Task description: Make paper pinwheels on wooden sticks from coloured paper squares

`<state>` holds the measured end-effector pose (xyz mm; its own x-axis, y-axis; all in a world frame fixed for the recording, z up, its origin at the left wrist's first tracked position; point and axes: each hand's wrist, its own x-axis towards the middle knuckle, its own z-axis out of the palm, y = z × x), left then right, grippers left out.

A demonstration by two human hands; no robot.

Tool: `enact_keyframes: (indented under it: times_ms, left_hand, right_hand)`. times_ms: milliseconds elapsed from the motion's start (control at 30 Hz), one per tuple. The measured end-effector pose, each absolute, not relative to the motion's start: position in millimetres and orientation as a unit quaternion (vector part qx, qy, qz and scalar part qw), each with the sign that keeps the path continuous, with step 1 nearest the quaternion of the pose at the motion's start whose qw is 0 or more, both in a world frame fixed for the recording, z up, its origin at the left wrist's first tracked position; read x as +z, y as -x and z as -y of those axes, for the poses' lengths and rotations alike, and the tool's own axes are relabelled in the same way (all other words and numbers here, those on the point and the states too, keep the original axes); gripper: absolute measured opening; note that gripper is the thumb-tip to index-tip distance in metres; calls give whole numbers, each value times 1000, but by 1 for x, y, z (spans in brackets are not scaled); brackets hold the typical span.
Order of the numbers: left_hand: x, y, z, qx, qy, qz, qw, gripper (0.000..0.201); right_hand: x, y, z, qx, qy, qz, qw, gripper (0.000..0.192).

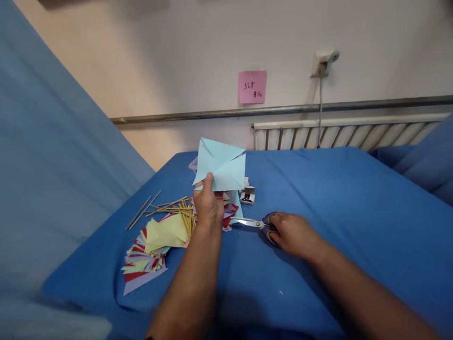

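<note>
Slit-cutting step, I'd guess
Left hand [208, 204] pinches slit paper [226, 174], right hand [294, 236] is curled round scissors [257, 224]; another cut probably needs the sheet steady.

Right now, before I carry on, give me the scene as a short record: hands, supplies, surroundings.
Left hand: holds up a light-blue sheet, thumb on its front
Sheet condition: slits at corners
Right hand: grips scissors by the handles, blades pointing left
Left of the hands: fanned stack of coloured paper and thin sticks, some crossing
Beyond the scissors: small box
Surface: blue cloth
Wall: pink note above a metal rail
</note>
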<state>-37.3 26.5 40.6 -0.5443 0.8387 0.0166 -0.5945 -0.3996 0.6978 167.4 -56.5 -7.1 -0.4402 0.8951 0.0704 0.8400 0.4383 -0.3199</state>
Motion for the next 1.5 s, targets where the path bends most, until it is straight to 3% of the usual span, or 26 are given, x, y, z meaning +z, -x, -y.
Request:
enact_keyframes:
  times_ms: [167,300,400,467,533,633,700,833,1000,1300,1500]
  left_hand:
    - [37,29,-23,775,-241,-332,481,30]
    - [34,20,-19,744,-272,-331,512,32]
    - [31,15,-16,715,-300,-325,541,33]
    - [29,12,-14,687,-318,-338,559,34]
    - [26,9,-12,657,-339,-353,574,34]
    - [20,6,-13,614,-379,-383,578,33]
    - [15,5,-14,583,-412,-407,569,32]
    - [7,2,-15,533,-474,-444,542,32]
    - [5,-7,-9,530,-478,-437,547,30]
    - [11,-27,8,549,-353,-330,682,35]
    - [1,-42,17,547,-322,-341,693,39]
  right_hand:
    - [-9,-146,60,110,504,849,116,18]
    - [-15,-145,57,158,458,855,184,22]
    - [-24,-153,49,287,409,818,284,22]
    - [-30,-159,41,424,412,710,383,20]
    - [-32,-164,34,582,367,563,457,31]
    - [-30,-169,28,675,295,453,503,56]
    - [-28,-171,26,704,266,381,536,56]
    - [-26,-169,25,670,298,305,607,33]
    - [-29,-163,25,646,305,279,642,36]
    - [-28,-161,22,584,304,258,707,36]
    - [-28,-161,23,569,324,264,708,34]
